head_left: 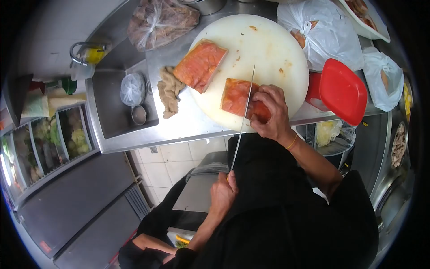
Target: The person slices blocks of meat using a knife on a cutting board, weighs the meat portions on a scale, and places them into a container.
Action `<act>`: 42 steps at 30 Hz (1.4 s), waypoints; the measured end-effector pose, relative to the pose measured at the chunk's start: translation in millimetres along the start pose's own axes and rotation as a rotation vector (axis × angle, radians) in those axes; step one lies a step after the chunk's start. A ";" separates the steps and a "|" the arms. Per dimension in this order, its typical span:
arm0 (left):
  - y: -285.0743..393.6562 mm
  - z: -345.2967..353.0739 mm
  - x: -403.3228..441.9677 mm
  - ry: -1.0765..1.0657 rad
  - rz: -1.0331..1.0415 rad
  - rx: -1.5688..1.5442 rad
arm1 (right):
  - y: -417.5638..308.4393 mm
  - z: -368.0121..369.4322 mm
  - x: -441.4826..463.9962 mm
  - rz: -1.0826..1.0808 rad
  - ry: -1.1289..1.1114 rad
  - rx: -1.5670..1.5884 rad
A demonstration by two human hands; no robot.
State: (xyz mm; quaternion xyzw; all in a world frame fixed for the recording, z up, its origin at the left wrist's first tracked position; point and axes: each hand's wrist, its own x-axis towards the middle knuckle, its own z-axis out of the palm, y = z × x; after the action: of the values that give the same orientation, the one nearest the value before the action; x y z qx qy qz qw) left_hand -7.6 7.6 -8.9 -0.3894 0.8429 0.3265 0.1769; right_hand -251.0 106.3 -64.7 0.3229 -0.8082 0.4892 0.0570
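Knife [238, 142] | tip points forward, long axis slanting rightward | left hand [223, 193] grips it | right hand [274, 113] holds meat [234, 96]

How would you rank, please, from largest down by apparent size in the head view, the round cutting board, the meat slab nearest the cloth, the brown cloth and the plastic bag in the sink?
1. Round cutting board
2. Meat slab
3. Brown cloth and plastic bag: too alike to rank
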 end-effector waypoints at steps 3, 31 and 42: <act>2.2 -3.1 3.0 0.026 0.065 0.007 | -0.7 -0.3 0.2 0.009 0.010 0.009; 24.1 -33.8 13.3 0.004 0.058 0.044 | 23.6 22.9 124.0 -0.058 0.093 -0.016; 40.4 -38.7 18.9 -0.075 -0.122 0.092 | 43.5 61.3 134.7 -0.076 -0.212 -0.281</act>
State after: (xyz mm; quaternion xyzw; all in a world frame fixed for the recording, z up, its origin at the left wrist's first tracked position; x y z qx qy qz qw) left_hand -52.5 -9.7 25.4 -0.4191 0.8244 0.2905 0.2456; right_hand -368.2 6.4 -74.1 0.3917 -0.8574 0.3319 0.0345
